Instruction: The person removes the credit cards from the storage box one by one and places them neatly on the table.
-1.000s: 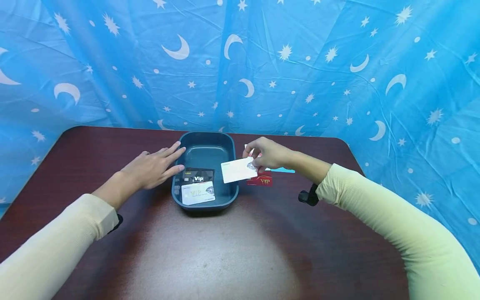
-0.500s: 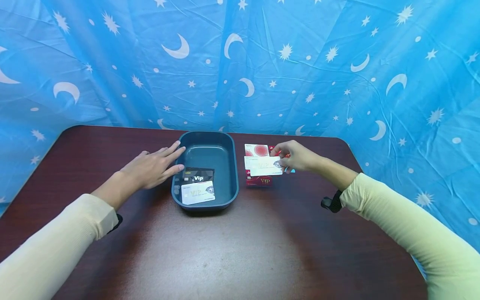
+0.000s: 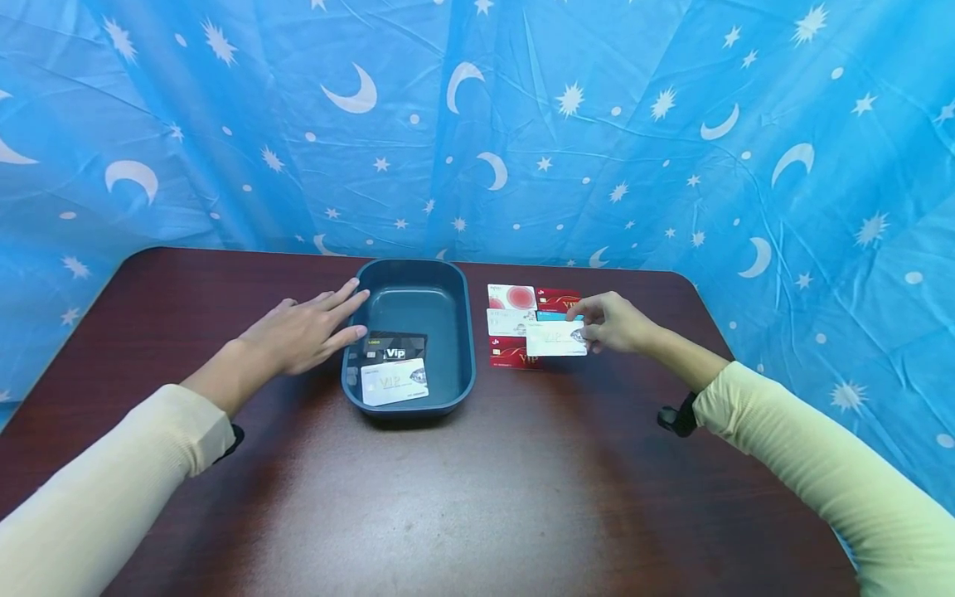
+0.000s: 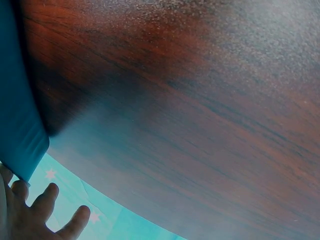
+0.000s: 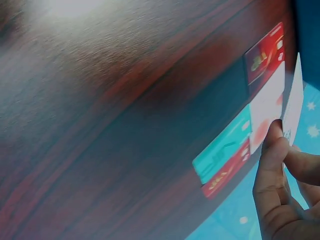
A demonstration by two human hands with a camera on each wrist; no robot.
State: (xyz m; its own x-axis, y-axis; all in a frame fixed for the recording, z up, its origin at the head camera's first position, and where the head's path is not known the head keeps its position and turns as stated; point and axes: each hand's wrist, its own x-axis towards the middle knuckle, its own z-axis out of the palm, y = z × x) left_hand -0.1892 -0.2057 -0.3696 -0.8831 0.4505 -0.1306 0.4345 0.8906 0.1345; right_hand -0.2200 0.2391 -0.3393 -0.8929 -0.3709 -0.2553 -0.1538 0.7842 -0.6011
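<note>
My right hand (image 3: 615, 323) pinches a white VIP card (image 3: 552, 340) between thumb and fingers, over a group of cards right of the box. In the right wrist view this card (image 5: 295, 97) shows nearly edge-on. The group has a white card with red circles (image 3: 511, 297), a white card (image 3: 510, 322), a partly covered blue card (image 3: 548, 316), and red VIP cards (image 3: 511, 354) front and back. My left hand (image 3: 298, 336) touches the left rim of a dark blue box (image 3: 468, 365) with its fingers extended. A black Vip card (image 3: 388, 347) and a white VIP card (image 3: 394, 382) lie inside it.
The brown wooden table (image 3: 448, 497) has a rounded far edge. Behind it hangs a blue curtain (image 3: 418, 166) with white moons and stars. A black strap (image 3: 677, 417) shows at the right sleeve.
My right hand has moved right, carrying the white VIP card from the box's right rim to above the cards, more of which now show. My left hand has stayed at the box.
</note>
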